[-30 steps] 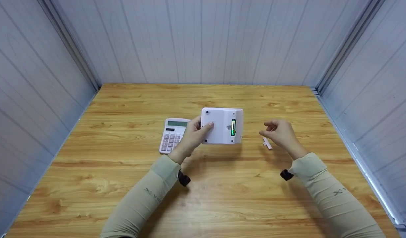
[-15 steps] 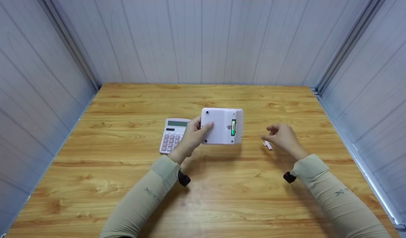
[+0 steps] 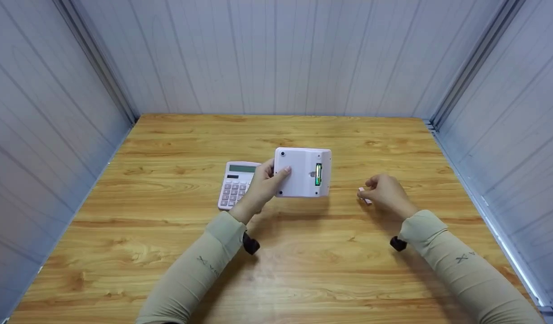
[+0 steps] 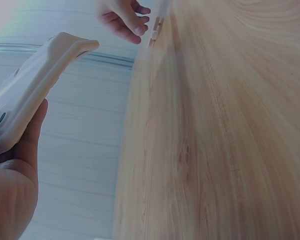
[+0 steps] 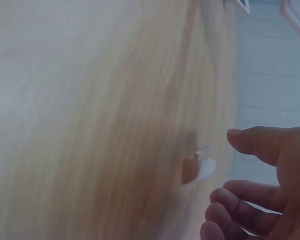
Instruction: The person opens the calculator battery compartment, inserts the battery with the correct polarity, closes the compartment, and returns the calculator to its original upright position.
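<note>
In the head view my left hand (image 3: 262,182) holds a pale pink calculator (image 3: 296,173) above the table, thumb on its back and fingers behind it. The back faces up, and its battery slot is uncovered with a green battery (image 3: 318,174) inside. My right hand (image 3: 387,193) is over a small pale pink battery cover (image 3: 368,201) on the table, hiding part of it. From the right wrist, the cover (image 5: 206,170) lies on the wood with a thin clip sticking up. Thumb and fingers of that hand (image 5: 262,195) stand apart, with no grip on the cover visible.
A second pale pink calculator (image 3: 233,189) lies face up on the wooden table (image 3: 303,270), partly hidden behind my left hand and wrist. White panel walls (image 3: 276,58) enclose the table at the back and both sides.
My right hand has come down and slightly right, from above the battery cover to right at it, covering more of it. The left hand and the calculator it holds stay in place.
</note>
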